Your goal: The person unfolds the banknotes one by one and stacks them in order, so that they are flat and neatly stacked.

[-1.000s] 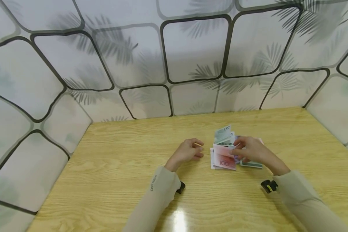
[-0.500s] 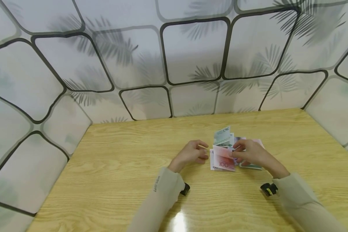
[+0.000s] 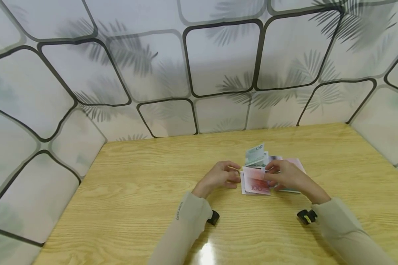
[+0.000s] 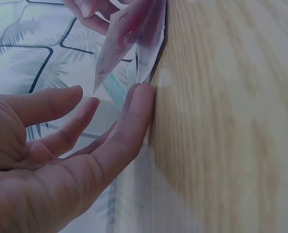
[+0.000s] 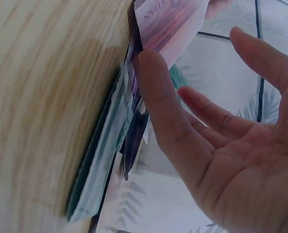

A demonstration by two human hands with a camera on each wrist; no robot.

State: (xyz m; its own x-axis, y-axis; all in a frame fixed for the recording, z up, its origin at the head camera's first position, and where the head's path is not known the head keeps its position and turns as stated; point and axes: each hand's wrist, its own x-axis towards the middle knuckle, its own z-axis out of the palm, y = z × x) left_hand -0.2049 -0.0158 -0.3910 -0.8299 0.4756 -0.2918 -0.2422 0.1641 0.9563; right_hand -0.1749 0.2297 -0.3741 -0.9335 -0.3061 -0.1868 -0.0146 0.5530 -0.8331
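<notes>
Pink paper, your folded 100 note (image 3: 256,184), sits between your fingertips, with one flap lifted over the layer below. Your left hand (image 3: 220,176) is by its left edge, fingers loosely bent and apart, pinching nothing; one fingertip comes right up to the paper (I can't tell if it touches). Your right hand (image 3: 286,176) is at the other edge, its fingers spread too, one tip against the paper or very close to it. Just past your fingertips, farther from you, is a green 50 note (image 3: 254,155), bent so part of it sticks up. Another pink note (image 3: 297,163) pokes out past your right knuckles. Below your right fingers, a folded green note (image 5: 103,150) rests on the wood table (image 3: 132,198).
</notes>
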